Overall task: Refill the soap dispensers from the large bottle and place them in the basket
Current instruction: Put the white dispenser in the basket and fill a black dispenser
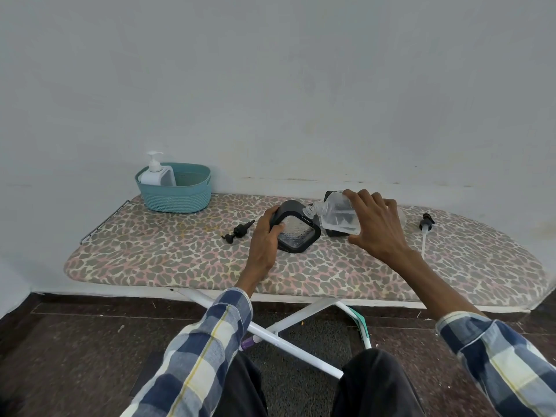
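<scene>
Far left on the leopard-print ironing board (168,260), a teal basket (177,194) was parked right up near the wall. One white soap dispenser (157,174) was already stood inside it, pump on, leaning against the left side of the basket.

Moving right, a black pump head (237,231) was left lying on its side on the board, just beside the left hand (266,236) but not touched by it. That hand was wrapped around a black-framed dispenser (296,228), thumb on the near edge, fingers curled over the top. The dispenser was kept tilted toward the camera with its clear textured face showing and no pump on it.

Next over, the large clear bottle (337,216) was gripped by the right hand (379,227), fingers spread over its body from above. It was tipped sideways, with the open neck pointed left at the top corner of the black-framed dispenser, pretty much touching it. Whether anything was actually flowing couldn't be made out.

Behind the bottle, a second black dispenser (332,200) was mostly hidden, only dark bits seen around the bottle.

Far right, another black pump with a long white tube (425,233) was laid flat on the board, well apart from both hands.
</scene>
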